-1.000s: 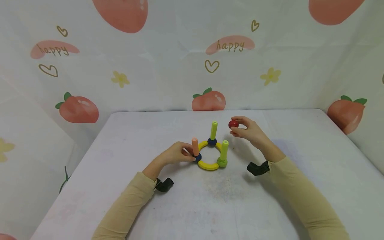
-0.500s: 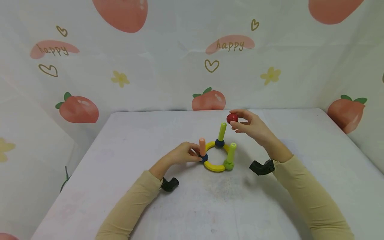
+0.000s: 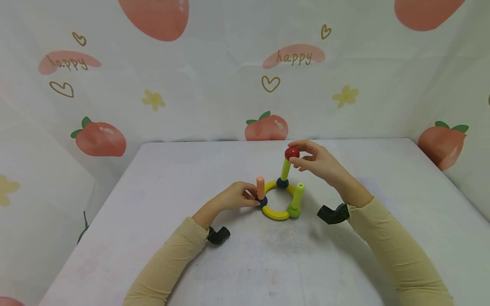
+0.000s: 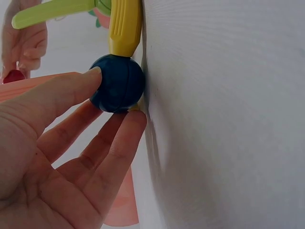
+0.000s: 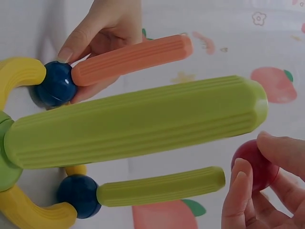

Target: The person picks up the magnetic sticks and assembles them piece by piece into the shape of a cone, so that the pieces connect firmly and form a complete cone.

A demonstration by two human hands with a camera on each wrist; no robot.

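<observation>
A ring of yellow curved pieces [image 3: 276, 213] joined by balls lies on the table. Three rods rise from it: an orange rod [image 3: 260, 188] on the left blue ball [image 4: 116, 85], a far green rod [image 3: 285, 171] on another blue ball [image 5: 80, 195], and a near green rod [image 5: 133, 125] on a green ball [image 3: 294, 211]. My left hand [image 3: 238, 196] pinches the left blue ball between thumb and fingers, low at the tabletop. With thumb and fingers my right hand [image 3: 323, 165] holds a red ball [image 3: 292, 153] right at the far green rod's top end.
The white table [image 3: 229, 272] ends at the back against a fabric backdrop [image 3: 214, 85] printed with peaches. A black wrist camera sticks out under each forearm, the right one [image 3: 333, 213] beside the ring and the left one [image 3: 219, 235] in front of it.
The ring with its rods has shifted right, along with my left hand. My right hand first rose, then brought the red ball left onto the far green rod's top.
</observation>
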